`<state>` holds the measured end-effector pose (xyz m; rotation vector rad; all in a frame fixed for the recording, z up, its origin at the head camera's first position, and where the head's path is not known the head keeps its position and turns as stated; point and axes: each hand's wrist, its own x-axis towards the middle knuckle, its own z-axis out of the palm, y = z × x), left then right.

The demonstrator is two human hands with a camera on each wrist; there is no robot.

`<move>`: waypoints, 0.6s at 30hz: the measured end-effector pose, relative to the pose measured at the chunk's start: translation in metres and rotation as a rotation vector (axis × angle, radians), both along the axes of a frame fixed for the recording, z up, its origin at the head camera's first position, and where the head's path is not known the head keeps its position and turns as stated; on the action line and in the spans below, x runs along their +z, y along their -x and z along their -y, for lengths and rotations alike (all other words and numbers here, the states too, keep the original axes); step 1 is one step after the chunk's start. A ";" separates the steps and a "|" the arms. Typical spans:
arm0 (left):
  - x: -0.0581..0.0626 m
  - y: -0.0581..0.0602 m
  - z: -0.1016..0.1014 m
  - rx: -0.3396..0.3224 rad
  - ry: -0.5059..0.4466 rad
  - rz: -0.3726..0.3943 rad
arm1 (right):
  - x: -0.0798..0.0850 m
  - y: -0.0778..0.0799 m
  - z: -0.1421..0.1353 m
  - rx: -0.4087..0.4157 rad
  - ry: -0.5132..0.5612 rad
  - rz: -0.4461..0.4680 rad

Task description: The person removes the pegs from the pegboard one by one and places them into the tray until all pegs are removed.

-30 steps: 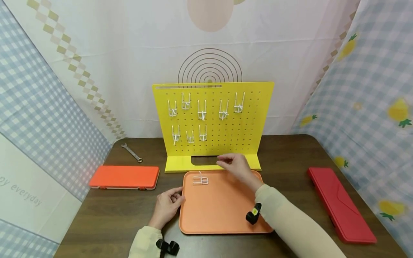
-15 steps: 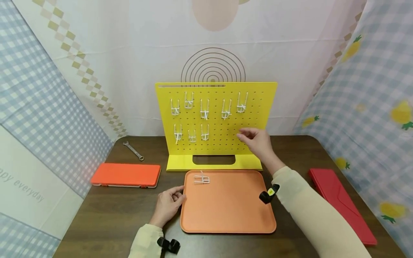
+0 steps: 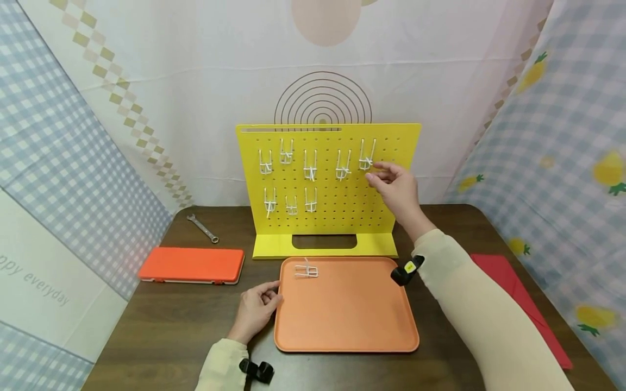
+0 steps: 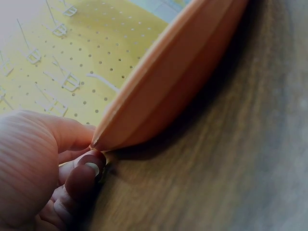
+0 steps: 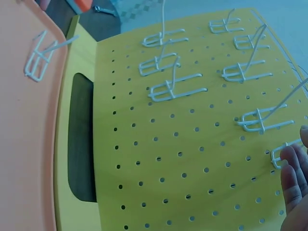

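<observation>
A yellow pegboard [image 3: 362,217] stands upright on the table, with several white wire hooks on it. My right hand [image 3: 398,193] is at the upper right hook [image 3: 365,162], fingertips beside its lower end and thumb apart from them. In the right wrist view the fingers [image 5: 291,183] partly cover that hook; a firm hold on it does not show. My left hand [image 3: 254,312] pinches the left rim of the orange tray [image 3: 347,315], as the left wrist view also shows at the tray edge [image 4: 149,106]. One loose white hook [image 3: 306,270] lies in the tray's upper left corner.
An orange-red case [image 3: 191,265] lies left of the tray, with a wrench [image 3: 202,228] behind it. A red case [image 3: 518,309] lies at the right, partly behind the right sleeve. Patterned cloth hangs behind the table and at both sides.
My right hand has risen from above the tray's back edge to the upper right hook on the pegboard. The left hand stays at the tray's rim.
</observation>
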<state>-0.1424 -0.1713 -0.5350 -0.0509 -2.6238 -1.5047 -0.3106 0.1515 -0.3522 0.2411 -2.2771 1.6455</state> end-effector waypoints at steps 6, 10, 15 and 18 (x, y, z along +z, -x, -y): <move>0.000 0.000 -0.001 -0.001 0.008 0.005 | 0.005 0.005 0.002 0.006 0.023 -0.007; 0.000 0.000 -0.001 -0.004 0.008 0.005 | 0.006 0.007 0.002 0.019 0.036 -0.005; -0.001 0.001 0.000 -0.001 0.001 0.015 | 0.008 0.010 0.004 0.047 0.031 0.010; 0.000 0.001 0.001 0.002 0.001 0.023 | 0.009 0.010 0.005 0.065 0.029 0.013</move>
